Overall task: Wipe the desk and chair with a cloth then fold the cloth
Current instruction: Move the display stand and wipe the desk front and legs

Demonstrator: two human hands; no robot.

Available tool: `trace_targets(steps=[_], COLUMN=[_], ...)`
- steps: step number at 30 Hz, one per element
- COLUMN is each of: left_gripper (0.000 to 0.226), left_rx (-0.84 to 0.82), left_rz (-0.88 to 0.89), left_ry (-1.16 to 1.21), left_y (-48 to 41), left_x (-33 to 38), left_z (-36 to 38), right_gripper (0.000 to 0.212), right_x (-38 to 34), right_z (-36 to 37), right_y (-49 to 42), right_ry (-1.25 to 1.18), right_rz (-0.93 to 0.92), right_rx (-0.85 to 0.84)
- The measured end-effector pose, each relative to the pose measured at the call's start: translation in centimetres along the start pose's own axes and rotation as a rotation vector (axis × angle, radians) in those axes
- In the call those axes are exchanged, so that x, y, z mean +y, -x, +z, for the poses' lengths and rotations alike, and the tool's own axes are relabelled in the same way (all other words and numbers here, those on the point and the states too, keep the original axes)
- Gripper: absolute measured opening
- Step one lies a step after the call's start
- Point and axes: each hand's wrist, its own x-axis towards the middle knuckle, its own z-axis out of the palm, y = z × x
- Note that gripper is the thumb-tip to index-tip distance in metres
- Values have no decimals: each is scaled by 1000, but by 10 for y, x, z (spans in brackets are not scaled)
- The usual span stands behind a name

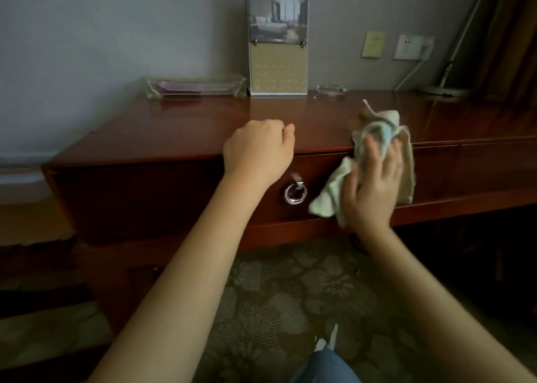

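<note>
Head view: the wiping of the desk (180,132) appears to be the step in hand. The right hand (370,188) presses a crumpled cloth (377,138) flat against the desk's front edge, fingers spread over it, just right of the drawer's ring pull (295,194). The cloth drapes over the edge, its long axis running roughly up and down, top bunched on the desktop, lower corner hanging toward the ring pull. The left hand (258,153), loosely clenched and holding nothing, rests at the edge above and left of the ring pull. Next likely calls for sweeping along the edge; no chair is in view.
</note>
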Motion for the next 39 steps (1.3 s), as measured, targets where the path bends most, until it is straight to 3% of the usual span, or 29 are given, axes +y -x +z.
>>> trace_targets(steps=[4,7,8,12,17,19,20,22,24,26,28,30,33,37,39], left_gripper=[40,40,41,47,49,48,47,48,50,52,50,48,47,47,45], left_rx=[-63,-112,-124,-208,-421,-452,-461,-475,-488,-490,-478,-483,-506,-548,-541], left_rz=[60,102,122,220,197,208,212,217,221,223,237,247,252,237,226], left_ry=[-68,-91,-96,-117,-104,-113,-117,-120,-117,-119,-119,-115,-119,-103,-46], left_y=[-10,-15,-17,-20,-32,-37,-38,-40,-40,-39,-38,-38,-39,-45,-49], left_x=[24,41,45,50,53,56,57,59,60,57,55,53,55,59,59], left_z=[16,27,30,36,35,37,38,37,35,36,38,39,38,30,28], right_gripper=[40,35,33,64,66,63,59,50,51,51,58,80,69,71,68], right_x=[-18,8,28,106,95,47,20,-22,-28,1,45,88,132,124,95], right_z=[17,11,9,-14,-18,-9,-4,4,8,8,4,-9,-27,-26,-21], right_y=[53,46,39,1,-12,6,19,42,40,26,11,-6,-25,-27,-22], right_ry=[96,118,116,-74,-190,-184,-136,-42,-30,-29,7,17,-126,-226,-198], right_rz=[-133,-260,-195,507,607,533,411,-2,-271,-378,-243,60,416,480,382], right_rx=[-27,-64,-53,-3,80,-20,-109,-242,-310,-294,-261,-213,-120,-59,-75])
